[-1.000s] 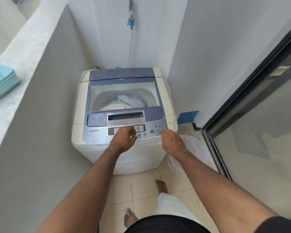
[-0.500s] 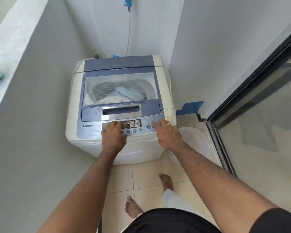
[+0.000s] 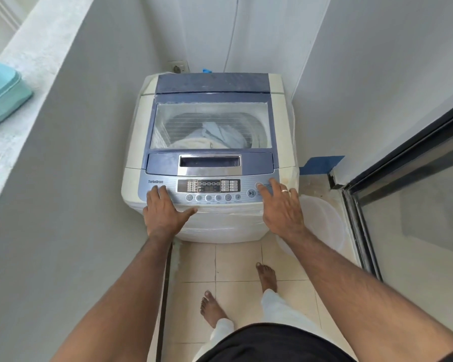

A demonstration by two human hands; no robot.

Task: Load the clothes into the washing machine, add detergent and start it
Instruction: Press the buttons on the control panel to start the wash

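A white and blue top-loading washing machine [image 3: 136, 142] stands in the corner with its clear lid [image 3: 209, 118] closed. Through the lid I see pale blue and white clothes [image 3: 220, 137] in the drum. The control panel [image 3: 209, 190] runs along the front edge. My left hand [image 3: 162, 210] rests flat on the panel's left end, fingers spread, holding nothing. My right hand [image 3: 281, 205] lies on the panel's right end, its forefinger on the round power button [image 3: 258, 185]. A ring shows on that hand.
A white plastic tub [image 3: 322, 220] sits on the tiled floor right of the machine. A glass sliding door [image 3: 416, 205] runs along the right. On the left, a grey half wall carries a turquoise box [image 3: 3, 92] on its ledge. My bare feet stand on the tiles.
My left hand slid from the panel's middle buttons to its left end. My right hand moved up onto the power button at the right. The camera tilted down and closer.
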